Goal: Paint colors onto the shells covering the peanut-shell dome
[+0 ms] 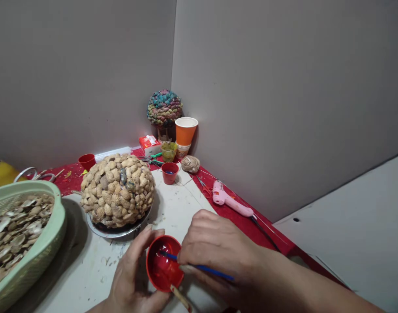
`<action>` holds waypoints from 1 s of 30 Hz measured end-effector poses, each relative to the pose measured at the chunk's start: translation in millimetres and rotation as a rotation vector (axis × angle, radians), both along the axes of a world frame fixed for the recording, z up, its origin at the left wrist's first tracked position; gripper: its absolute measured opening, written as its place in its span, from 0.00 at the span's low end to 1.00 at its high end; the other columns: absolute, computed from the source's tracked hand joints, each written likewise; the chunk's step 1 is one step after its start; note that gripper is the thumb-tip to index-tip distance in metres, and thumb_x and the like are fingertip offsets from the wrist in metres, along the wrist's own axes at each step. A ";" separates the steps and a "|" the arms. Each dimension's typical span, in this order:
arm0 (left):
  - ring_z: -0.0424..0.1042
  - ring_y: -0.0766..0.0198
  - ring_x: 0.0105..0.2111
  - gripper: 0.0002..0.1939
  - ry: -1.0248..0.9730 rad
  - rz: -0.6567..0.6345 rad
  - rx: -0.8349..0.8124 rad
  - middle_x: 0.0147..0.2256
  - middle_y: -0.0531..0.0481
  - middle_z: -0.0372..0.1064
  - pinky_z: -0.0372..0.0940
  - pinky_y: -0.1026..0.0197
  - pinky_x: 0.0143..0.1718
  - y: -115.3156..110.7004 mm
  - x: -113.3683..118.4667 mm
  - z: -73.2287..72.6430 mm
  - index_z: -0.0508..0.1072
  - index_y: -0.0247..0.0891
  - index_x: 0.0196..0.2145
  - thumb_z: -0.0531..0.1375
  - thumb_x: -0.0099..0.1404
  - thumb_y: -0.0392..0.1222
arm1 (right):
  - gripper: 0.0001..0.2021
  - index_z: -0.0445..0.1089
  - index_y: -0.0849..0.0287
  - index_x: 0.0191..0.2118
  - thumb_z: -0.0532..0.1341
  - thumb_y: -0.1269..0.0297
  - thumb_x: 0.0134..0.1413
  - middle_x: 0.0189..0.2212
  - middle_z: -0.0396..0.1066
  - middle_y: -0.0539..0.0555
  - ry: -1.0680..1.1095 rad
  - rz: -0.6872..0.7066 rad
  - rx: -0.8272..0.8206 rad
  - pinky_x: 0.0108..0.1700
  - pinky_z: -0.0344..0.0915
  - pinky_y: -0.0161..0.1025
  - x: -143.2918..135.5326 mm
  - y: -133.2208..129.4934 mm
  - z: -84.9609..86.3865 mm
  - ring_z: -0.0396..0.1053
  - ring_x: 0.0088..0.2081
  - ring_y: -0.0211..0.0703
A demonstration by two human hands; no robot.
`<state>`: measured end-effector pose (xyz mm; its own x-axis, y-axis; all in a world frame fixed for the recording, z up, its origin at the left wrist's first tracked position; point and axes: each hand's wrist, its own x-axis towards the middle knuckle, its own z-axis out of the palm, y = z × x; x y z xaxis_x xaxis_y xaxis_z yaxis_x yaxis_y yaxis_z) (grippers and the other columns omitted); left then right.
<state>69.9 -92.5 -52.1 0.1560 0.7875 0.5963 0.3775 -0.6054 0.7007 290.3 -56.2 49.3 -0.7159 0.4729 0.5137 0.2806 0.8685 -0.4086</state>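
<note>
My left hand (pixel 128 271) is wrapped round a small red cup (pixel 157 271), tilted so its inside shows, with glossy wet red in it. In my right hand (pixel 218 250) is a thin blue-handled brush (pixel 215 272); its far end dips into the cup, and the tip cannot be made out. A wooden stick (pixel 181 299) leans out over the near rim. Just beyond my left hand, a large ball covered in peanuts (pixel 110 200) rests on a metal bowl (pixel 120 234); a few of its peanuts are dark and shiny.
At left stands a green basket (pixel 57 234) of shells. Behind are another red cup (pixel 170 176), a twine ball (pixel 190 164), an orange paper cup (pixel 186 132) and a coloured ball ornament (pixel 164 108). Scissors (pixel 205 190) and a pink glue gun (pixel 231 202) lie along the right wall.
</note>
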 end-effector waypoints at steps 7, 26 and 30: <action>0.77 0.54 0.50 0.44 -0.004 0.024 -0.024 0.55 0.41 0.72 0.70 0.53 0.55 -0.5 -0.8 -2.2 0.53 0.48 0.68 0.69 0.58 0.43 | 0.07 0.70 0.60 0.39 0.55 0.70 0.67 0.30 0.75 0.54 -0.044 0.015 0.022 0.40 0.60 0.41 -2.6 6.6 8.2 0.69 0.32 0.41; 0.74 0.55 0.54 0.42 -0.075 -0.036 -0.063 0.58 0.43 0.69 0.68 0.54 0.56 -1.5 0.7 -1.9 0.52 0.51 0.67 0.66 0.61 0.40 | 0.07 0.71 0.61 0.39 0.56 0.69 0.67 0.30 0.76 0.56 -0.039 -0.014 0.024 0.40 0.62 0.42 -7.5 2.8 10.1 0.70 0.33 0.42; 0.75 0.56 0.53 0.41 -0.028 0.034 -0.045 0.56 0.43 0.71 0.69 0.56 0.55 0.4 2.5 -4.2 0.54 0.49 0.66 0.67 0.60 0.40 | 0.08 0.70 0.60 0.37 0.56 0.67 0.67 0.28 0.76 0.55 -0.004 0.007 0.019 0.40 0.62 0.41 -6.0 3.5 10.2 0.70 0.32 0.41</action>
